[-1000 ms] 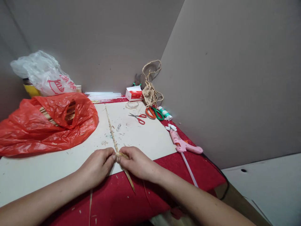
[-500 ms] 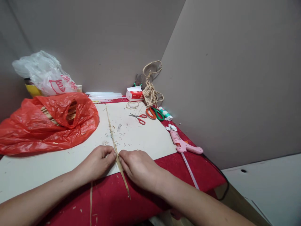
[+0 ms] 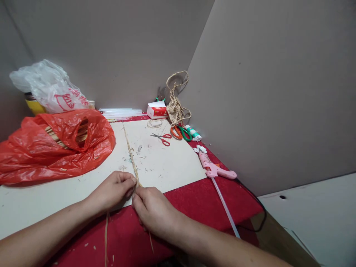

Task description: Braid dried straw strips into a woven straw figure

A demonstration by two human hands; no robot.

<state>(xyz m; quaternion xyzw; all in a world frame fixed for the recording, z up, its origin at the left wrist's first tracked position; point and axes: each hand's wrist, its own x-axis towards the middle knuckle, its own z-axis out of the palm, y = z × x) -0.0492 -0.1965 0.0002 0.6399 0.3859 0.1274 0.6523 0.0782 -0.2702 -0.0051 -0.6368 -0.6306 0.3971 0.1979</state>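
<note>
A thin braided straw cord (image 3: pixel 129 151) runs across the pale board (image 3: pixel 178 168) toward me. My left hand (image 3: pixel 118 189) pinches its near end between thumb and forefinger. Pressed close beside it, my right hand (image 3: pixel 154 207) is closed on the loose straw at the same end, with the fingertips of both hands almost touching. A thin straw tail (image 3: pixel 151 243) hangs out below my right hand. Another straw strip (image 3: pixel 106 237) drops from beneath my left hand over the red cloth (image 3: pixel 130 237). The exact crossing of the strands is hidden by my fingers.
On the left lies a red plastic bag (image 3: pixel 63 155) of straw-coloured strips. Small scissors (image 3: pixel 161 138), larger scissors (image 3: pixel 185 134), coiled cord (image 3: pixel 175 111), a small box (image 3: pixel 156 110) and white sticks (image 3: pixel 121 112) sit farther back. A pink glue gun (image 3: pixel 213 168) rests at right.
My right hand has turned and shifted slightly left and down, covering the flat straw strip that showed between my hands. The whole view has shifted a little.
</note>
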